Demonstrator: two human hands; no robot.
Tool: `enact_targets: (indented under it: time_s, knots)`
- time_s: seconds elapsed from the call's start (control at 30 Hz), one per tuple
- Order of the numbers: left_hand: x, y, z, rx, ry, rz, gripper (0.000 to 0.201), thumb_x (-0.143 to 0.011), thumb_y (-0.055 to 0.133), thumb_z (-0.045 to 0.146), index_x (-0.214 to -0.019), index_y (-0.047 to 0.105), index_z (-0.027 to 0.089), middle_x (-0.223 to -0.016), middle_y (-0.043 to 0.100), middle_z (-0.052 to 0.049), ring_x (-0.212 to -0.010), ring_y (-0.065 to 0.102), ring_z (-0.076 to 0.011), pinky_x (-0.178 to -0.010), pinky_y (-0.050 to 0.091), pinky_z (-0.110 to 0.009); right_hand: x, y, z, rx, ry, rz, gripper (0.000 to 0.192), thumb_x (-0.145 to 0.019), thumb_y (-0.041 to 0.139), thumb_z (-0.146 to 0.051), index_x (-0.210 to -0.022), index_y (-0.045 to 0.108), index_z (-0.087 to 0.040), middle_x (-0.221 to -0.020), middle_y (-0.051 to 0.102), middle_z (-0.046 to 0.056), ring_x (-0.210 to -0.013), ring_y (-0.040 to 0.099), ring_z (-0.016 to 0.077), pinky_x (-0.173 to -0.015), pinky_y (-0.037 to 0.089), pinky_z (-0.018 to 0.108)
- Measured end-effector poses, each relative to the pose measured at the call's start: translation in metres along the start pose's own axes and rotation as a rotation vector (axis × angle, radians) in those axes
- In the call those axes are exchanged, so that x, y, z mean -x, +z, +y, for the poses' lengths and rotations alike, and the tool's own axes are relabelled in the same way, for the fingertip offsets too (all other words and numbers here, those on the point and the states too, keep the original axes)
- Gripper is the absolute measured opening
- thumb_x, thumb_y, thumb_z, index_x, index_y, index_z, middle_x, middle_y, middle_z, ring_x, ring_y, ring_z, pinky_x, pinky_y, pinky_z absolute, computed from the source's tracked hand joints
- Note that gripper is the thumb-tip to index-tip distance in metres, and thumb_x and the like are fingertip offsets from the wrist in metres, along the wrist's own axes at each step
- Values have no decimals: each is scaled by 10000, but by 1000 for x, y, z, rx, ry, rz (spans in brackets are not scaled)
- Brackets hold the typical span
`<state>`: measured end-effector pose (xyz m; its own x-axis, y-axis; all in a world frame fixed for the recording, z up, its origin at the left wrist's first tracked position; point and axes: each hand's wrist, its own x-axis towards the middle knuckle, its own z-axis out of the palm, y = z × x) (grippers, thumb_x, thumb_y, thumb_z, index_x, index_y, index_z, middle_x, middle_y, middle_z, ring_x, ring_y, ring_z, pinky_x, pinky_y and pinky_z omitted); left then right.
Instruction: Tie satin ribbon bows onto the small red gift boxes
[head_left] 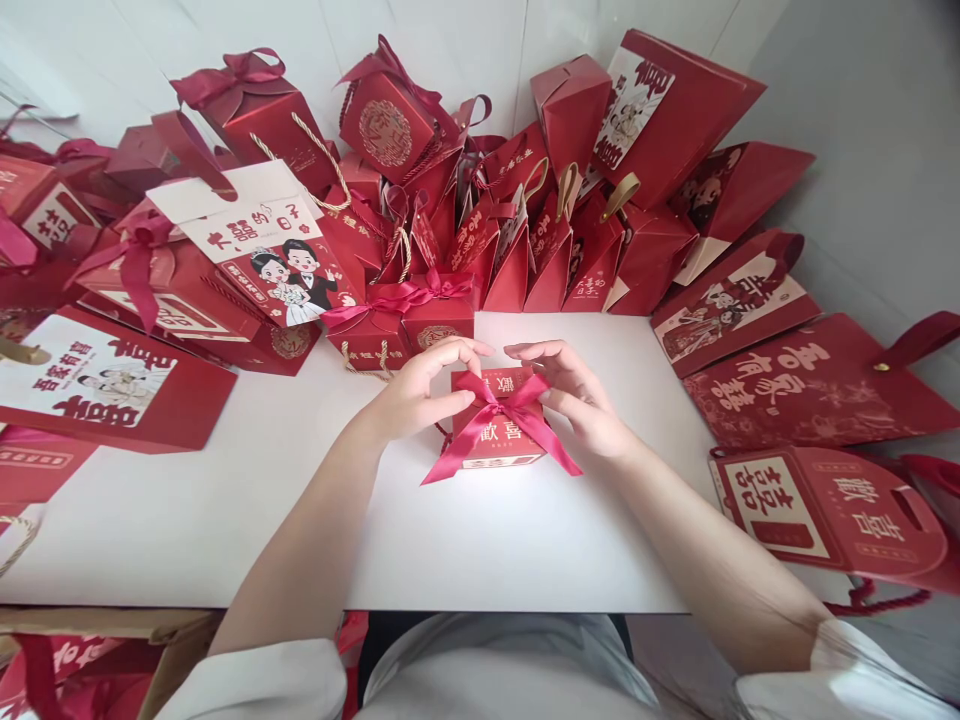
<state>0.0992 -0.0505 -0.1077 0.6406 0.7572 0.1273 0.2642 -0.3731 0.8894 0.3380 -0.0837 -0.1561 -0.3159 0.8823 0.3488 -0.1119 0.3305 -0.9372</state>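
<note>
A small red gift box (pixel 501 440) with gold characters stands in the middle of the white table (pixel 525 550). A dark pink ribbon bow (pixel 501 402) is tied across its top, with two loose tails hanging to the sides. My left hand (pixel 431 390) is curled at the box's left, its thumb and forefinger at the left loop of the bow. At the right loop is my right hand (pixel 577 395), thumb against the ribbon and fingers curved behind the box. How tightly each hand grips the loop is partly hidden.
Several red gift boxes crowd the back, such as a ribboned box (pixel 439 325) close behind my hands. A white-topped box (pixel 262 250) stands back left. At the right lie a flat handled box (pixel 832 510) and a triangular box (pixel 810 385). A cardboard carton (pixel 169 650) sits below the left edge.
</note>
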Motion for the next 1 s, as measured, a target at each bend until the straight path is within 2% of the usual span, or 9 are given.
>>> enact_targets:
  time_s: [0.17, 0.3, 0.43, 0.7, 0.9, 1.0]
  knots:
    - [-3, 10, -3, 69, -57, 53, 42, -829, 548, 193, -868, 563, 191, -1303, 579, -73, -1257, 522, -258, -1118, 324, -457, 2, 11, -1, 15, 74, 60, 257, -939, 520, -220, -1191, 556, -256, -1285, 579, 54, -1217, 547, 234, -1066, 423, 434]
    - [-6, 15, -6, 182, -80, 34, 69, -792, 502, 158, -805, 566, 179, -1318, 579, -76, -1267, 513, -277, -1102, 339, -457, 4, 20, -5, 59, 114, 128, 190, -971, 514, -247, -1152, 571, -245, -1226, 614, 45, -1112, 599, 206, -1023, 441, 387]
    - [-7, 17, -6, 261, -110, 95, 123, -869, 475, 238, -787, 548, 180, -1289, 606, -76, -1256, 526, -277, -1092, 349, -442, 4, 23, -9, 89, 130, 156, 159, -981, 515, -271, -1119, 589, -243, -1195, 632, 32, -1071, 609, 194, -973, 456, 354]
    - [-5, 22, 7, 222, -163, 77, 88, -801, 509, 130, -859, 530, 194, -1226, 594, -30, -1118, 578, -205, -941, 446, -336, 3, 21, -10, 117, 139, 150, 151, -977, 510, -265, -1087, 609, -235, -1109, 652, 25, -994, 620, 188, -931, 464, 350]
    - [-2, 19, 7, 231, -175, -77, 270, -800, 581, 164, -1051, 500, 225, -1066, 574, -12, -857, 588, -147, -725, 474, -264, 2, 22, -9, 138, 151, 146, 153, -981, 528, -311, -1079, 603, -222, -1060, 654, 34, -972, 616, 193, -901, 466, 344]
    - [-2, 17, 7, 184, -162, -98, 281, -800, 594, 167, -1061, 504, 221, -1045, 566, -12, -853, 571, -141, -733, 473, -258, 3, 22, -8, 137, 141, 140, 161, -980, 536, -326, -1081, 601, -219, -1054, 652, 37, -955, 614, 188, -883, 468, 338]
